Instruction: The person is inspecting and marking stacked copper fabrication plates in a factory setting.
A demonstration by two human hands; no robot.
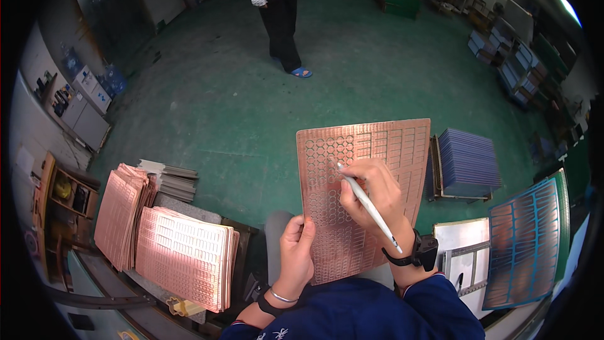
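Note:
A copper-coloured panel (333, 239), patterned with small rings on its left and rectangular outlines on its right, stands tilted in front of me over my lap. My left hand (296, 252) grips its lower left edge, thumb on the face; the fingers behind the panel are hidden. My right hand (377, 195) is closed round a slim white pen-like tool (376, 215). The tool's upper end lies by the ring pattern near the panel's upper middle; whether it touches the copper I cannot tell. Its dark lower end points toward my right wrist.
Two stacks of copper panels (182, 255) lean at the left, near thin grey sheets (170, 179). Blue-edged panels (469, 160) are stacked at the right. Closer stand a blue-patterned panel (523, 245) and a metal frame (465, 264). Another person (280, 12) stands ahead, one hand gloved.

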